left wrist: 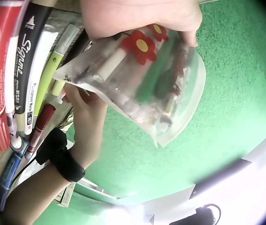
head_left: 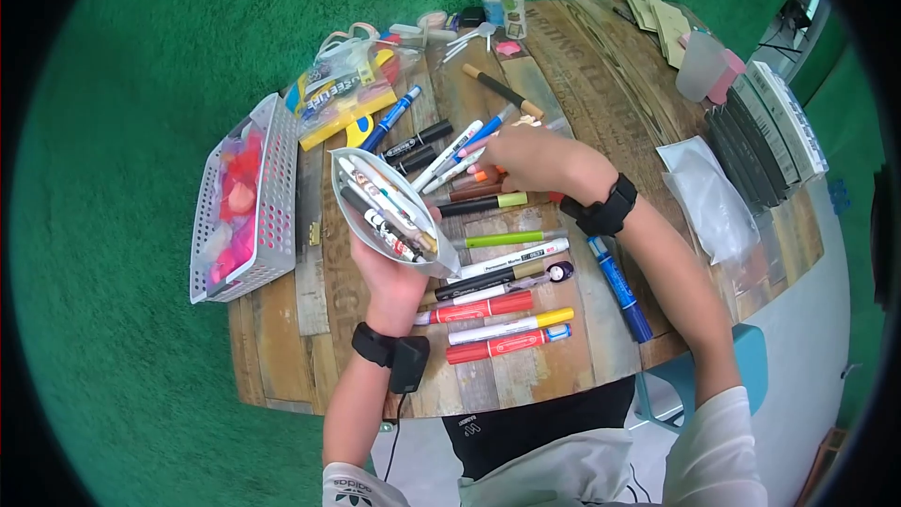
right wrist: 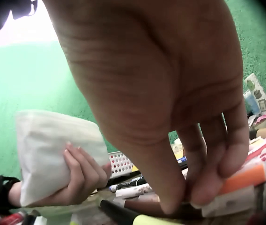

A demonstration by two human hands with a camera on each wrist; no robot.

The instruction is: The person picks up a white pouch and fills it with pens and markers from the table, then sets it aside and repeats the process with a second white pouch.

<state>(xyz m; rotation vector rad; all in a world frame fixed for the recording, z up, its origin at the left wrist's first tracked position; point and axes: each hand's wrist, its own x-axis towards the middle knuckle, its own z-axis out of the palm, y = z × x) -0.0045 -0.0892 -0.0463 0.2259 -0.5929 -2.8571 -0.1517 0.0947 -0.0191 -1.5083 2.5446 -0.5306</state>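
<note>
My left hand (head_left: 387, 284) grips a translucent pouch (head_left: 445, 265) from below, its mouth spread wide and several pens (head_left: 380, 190) standing inside. Red flowers (left wrist: 142, 47) are printed on its side in the left wrist view. My right hand (head_left: 544, 160) reaches down over the pile of markers, right of the pouch. In the right wrist view its thumb and fingertips come close together beside an orange marker (right wrist: 243, 179) and a brown marker; I cannot tell whether they pinch one. Just below lies a black marker with a yellow-green end (head_left: 511, 199).
Several markers lie in a row nearer me, with a red marker (head_left: 507, 345) at the front and a blue marker (head_left: 619, 289) to the right. A white perforated basket (head_left: 277, 178) stands at left. A clear plastic bag (head_left: 713, 202) and dark upright folders (head_left: 751, 155) are at right.
</note>
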